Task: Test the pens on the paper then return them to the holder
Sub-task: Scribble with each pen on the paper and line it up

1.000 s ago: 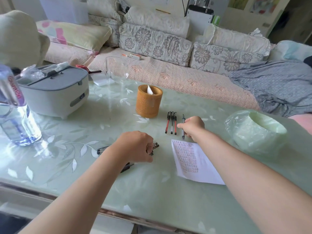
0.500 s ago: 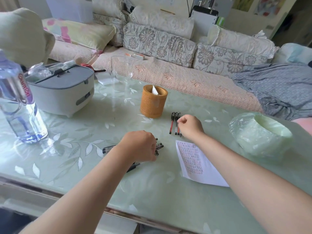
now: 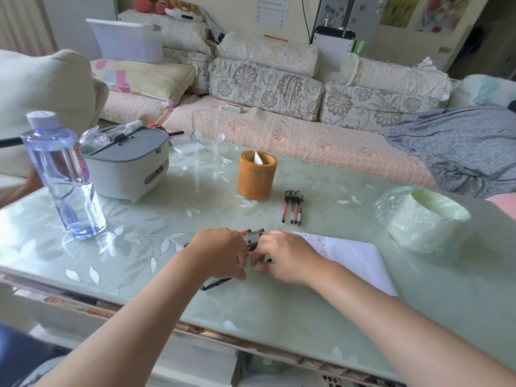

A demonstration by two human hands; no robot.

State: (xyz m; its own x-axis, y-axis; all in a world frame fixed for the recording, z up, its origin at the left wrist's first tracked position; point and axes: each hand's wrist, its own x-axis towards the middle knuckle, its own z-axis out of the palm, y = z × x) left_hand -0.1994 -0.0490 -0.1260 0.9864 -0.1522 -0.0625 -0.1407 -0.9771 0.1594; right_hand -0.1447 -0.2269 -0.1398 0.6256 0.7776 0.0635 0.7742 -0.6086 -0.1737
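Open table (image 3: 279, 317) was left behind the near edge. Beside the paper (image 3: 360, 255), a bundle of pens (image 3: 252, 235) was gripped by the left hand (image 3: 220, 252) and the right hand (image 3: 284, 258), the latter brought back from four laid-out pens (image 3: 292, 208) before the holder (image 3: 257, 175).

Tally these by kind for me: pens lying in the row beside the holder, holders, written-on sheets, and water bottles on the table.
Pens in the row: 4
Holder: 1
Written-on sheet: 1
Water bottle: 1
Total: 7
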